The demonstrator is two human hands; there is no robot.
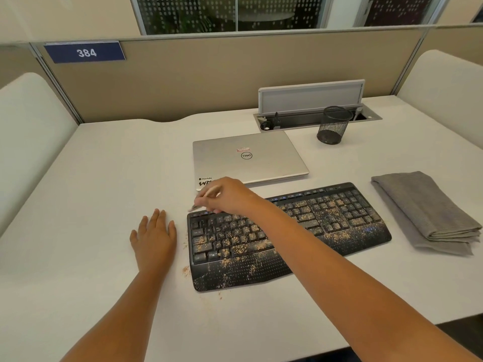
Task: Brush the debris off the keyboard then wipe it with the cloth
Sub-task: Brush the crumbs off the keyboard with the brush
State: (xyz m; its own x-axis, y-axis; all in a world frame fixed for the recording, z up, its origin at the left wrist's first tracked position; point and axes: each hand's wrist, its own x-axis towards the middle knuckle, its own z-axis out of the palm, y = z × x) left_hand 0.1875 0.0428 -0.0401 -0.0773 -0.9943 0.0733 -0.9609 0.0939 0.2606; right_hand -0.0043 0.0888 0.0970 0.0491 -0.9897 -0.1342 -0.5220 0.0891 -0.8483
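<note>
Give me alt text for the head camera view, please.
The right hand holds a small brush at the far left corner of a crumb-strewn black keyboard; the left hand rests flat on the white desk. A folded grey cloth lies right of the keyboard.

Head view, steeply down, seemingly close.

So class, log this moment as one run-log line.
step: brushing | right hand: holds brush at keyboard top-left | left hand: flat on desk | crumbs: on keys | cloth: untouched
</note>
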